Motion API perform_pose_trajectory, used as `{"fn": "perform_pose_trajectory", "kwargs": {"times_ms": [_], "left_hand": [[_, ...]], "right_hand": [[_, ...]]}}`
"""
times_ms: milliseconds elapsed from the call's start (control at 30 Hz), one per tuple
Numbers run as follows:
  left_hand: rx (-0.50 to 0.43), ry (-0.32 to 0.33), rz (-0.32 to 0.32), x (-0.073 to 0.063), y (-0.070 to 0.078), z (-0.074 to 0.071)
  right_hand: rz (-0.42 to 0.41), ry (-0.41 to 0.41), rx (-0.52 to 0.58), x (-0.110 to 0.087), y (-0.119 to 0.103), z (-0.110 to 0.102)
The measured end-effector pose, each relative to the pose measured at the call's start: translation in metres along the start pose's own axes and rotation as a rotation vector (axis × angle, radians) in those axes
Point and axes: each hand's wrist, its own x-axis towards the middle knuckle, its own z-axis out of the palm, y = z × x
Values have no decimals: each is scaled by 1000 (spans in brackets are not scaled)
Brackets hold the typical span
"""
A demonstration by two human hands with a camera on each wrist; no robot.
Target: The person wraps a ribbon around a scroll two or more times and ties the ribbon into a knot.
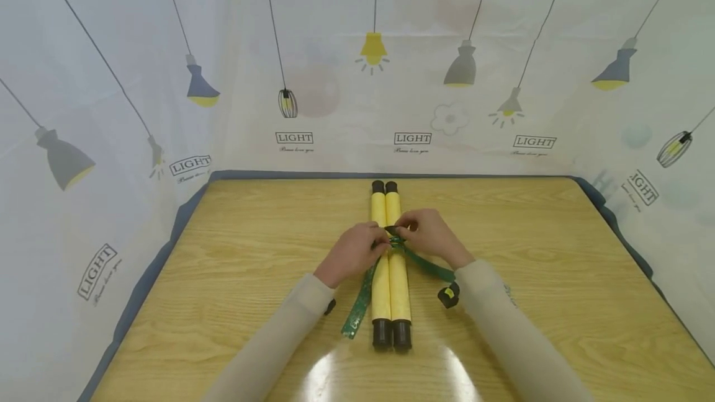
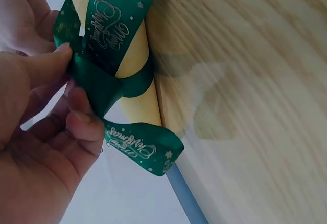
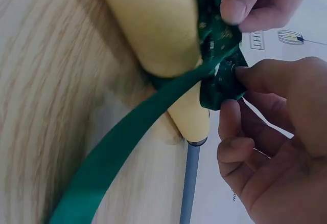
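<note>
Two yellow tubes (image 1: pixel 380 290) with dark end caps (image 1: pixel 382 335) lie side by side on the table, pointing away from me. A green ribbon (image 1: pixel 362 304) with silvery "Merry Christmas" lettering goes round their middle and is gathered in loops on top. My left hand (image 1: pixel 355 249) pinches the ribbon between thumb and fingers at the left of the gathering. From the other side my right hand (image 1: pixel 429 234) pinches a ribbon loop (image 3: pixel 222 78). One tail hangs toward me on the left; another ribbon tail (image 3: pixel 122 132) runs out under the right wrist. The fingers partly hide the knot.
The wood-grain table (image 1: pixel 268 216) extends on both sides of the tubes. A white sheet printed with lamps (image 1: pixel 335 67) stands round the back and sides, with a blue-grey edge at the tabletop. Beside the right sleeve is a small black object (image 1: pixel 449 295).
</note>
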Motion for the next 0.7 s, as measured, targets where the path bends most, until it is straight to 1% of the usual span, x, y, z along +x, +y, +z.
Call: {"fn": "perform_pose_trajectory", "kwargs": {"times_ms": [233,333,467,533,700], "left_hand": [[-7,91,-75,8,2,3],[-31,117,-107,11,2,5],[-42,147,-157,14,4,7],[-36,164,-171,15,5,9],[-47,203,-179,16,6,12]], "right_hand": [[80,-25,121,-6,-2,-4],[113,-40,172,-7,-3,-5],[160,-77,295,-7,-3,-5],[193,-84,358,-8,-3,-4],[293,-84,508,-9,0,2]]}}
